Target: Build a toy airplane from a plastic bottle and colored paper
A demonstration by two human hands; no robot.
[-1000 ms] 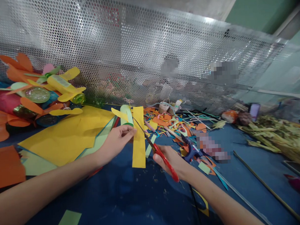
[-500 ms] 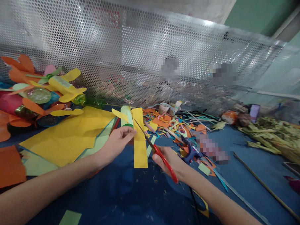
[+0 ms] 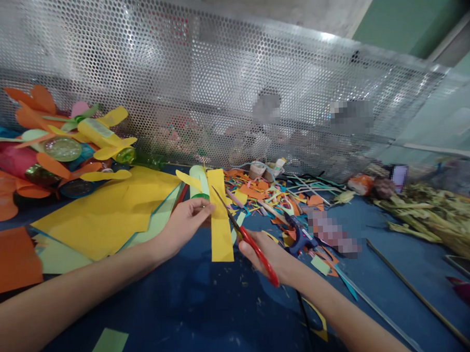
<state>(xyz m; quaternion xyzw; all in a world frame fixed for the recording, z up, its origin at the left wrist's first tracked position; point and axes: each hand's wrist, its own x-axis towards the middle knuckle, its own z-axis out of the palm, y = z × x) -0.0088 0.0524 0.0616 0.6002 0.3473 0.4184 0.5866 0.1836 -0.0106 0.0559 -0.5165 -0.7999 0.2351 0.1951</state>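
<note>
Yellow paper strip (image 3: 221, 228) hangs pinched in my left hand (image 3: 193, 214); my right hand (image 3: 263, 250) grips red-handled scissors (image 3: 257, 253), blades against the strip. Beyond, I see a green paper roll (image 3: 198, 181), then colourful scraps (image 3: 259, 188) on the blue surface (image 3: 194, 312).

Text, brands, numbers, signs: none readable
Red marks behind mesh panel (image 3: 215, 83): too blurred, can't tell if lettering
Pale patch (image 3: 98, 127) on yellow wrapped piece (image 3: 88, 131), left pile: can't tell if label, nothing legible
Blue tool (image 3: 300, 239) on desk (image 3: 210, 312): small pale mark on its body, too small to read
</note>
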